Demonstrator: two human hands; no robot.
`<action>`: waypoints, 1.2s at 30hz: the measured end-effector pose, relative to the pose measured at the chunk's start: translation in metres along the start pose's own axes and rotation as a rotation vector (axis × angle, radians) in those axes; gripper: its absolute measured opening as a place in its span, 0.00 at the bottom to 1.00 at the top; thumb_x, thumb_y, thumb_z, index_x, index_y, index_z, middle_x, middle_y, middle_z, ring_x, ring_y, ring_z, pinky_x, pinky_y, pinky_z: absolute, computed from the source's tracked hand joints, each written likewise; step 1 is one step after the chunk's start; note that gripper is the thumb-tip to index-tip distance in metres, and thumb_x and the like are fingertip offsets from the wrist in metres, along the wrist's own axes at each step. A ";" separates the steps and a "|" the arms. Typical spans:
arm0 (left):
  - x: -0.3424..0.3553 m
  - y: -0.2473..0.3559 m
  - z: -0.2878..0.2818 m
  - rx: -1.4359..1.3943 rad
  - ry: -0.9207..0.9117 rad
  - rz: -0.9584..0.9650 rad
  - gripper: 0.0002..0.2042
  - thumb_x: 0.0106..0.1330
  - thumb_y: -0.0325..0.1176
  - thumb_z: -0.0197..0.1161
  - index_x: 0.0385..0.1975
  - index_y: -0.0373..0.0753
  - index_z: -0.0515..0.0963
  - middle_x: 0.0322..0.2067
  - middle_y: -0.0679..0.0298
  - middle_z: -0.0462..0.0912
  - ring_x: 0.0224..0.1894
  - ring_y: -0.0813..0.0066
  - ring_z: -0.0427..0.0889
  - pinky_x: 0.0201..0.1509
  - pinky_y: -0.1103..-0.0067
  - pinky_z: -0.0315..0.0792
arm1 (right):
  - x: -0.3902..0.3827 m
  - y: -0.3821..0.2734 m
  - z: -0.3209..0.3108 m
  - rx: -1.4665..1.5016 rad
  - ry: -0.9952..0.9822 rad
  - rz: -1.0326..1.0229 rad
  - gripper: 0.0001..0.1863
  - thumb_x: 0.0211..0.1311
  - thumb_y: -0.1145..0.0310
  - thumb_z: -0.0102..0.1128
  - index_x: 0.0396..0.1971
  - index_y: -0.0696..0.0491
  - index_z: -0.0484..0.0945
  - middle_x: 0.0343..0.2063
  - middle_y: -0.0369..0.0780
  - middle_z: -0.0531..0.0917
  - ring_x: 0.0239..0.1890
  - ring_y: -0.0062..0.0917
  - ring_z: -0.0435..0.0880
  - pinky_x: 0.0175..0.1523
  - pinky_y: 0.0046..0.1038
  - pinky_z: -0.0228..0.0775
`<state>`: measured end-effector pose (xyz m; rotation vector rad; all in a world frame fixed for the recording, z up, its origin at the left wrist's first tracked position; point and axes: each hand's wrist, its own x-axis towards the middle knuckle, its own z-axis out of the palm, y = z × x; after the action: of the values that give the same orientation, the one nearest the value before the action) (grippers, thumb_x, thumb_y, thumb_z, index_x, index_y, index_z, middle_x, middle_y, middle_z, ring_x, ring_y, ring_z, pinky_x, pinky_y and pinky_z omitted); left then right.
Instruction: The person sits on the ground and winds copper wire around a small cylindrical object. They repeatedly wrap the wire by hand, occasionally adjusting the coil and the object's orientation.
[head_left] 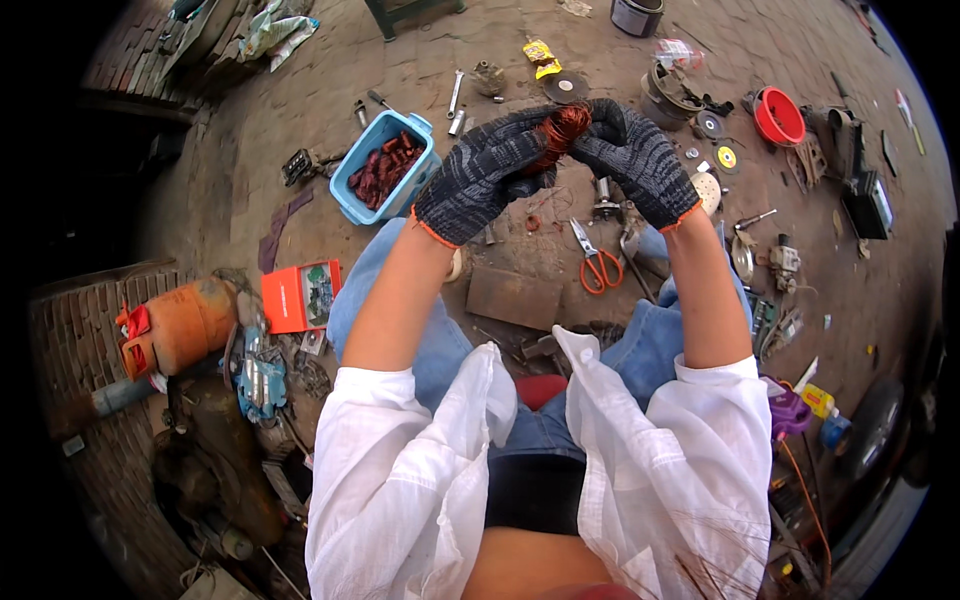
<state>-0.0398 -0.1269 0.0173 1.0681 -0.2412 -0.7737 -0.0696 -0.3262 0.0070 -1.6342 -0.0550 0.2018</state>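
Both my hands wear dark grey knit gloves with orange cuffs and are raised in front of my knees. A bundle of reddish copper wire (563, 130) is between them. My left hand (482, 168) is closed round its left side, thumb below. From the other side my right hand (640, 158) pinches at the bundle's edge; its fingertips are partly hidden. To the left of my left hand stands a light blue plastic basin (424, 172) with several dark red copper wire pieces (386, 170). Orange-handled scissors (598, 265) lie on the ground below my right hand.
A flat metal plate (513, 297) lies between my feet. A wrench (455, 93) and a black disc (567, 87) are beyond my hands. On the right are a red bowl (779, 117) and metal parts. At left are an orange gas cylinder (185, 322) and a red box (284, 300).
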 end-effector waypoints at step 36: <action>0.008 -0.009 0.014 0.530 0.414 0.265 0.17 0.63 0.32 0.54 0.52 0.40 0.70 0.32 0.69 0.77 0.28 0.87 0.73 0.28 0.90 0.67 | -0.005 0.006 0.038 -0.258 0.523 -0.634 0.19 0.51 0.76 0.61 0.45 0.57 0.71 0.34 0.40 0.81 0.35 0.23 0.81 0.41 0.23 0.73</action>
<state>-0.0456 -0.1437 0.0153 1.6301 -0.2320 -0.2351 -0.0809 -0.2904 -0.0004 -1.7949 -0.2000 -0.7414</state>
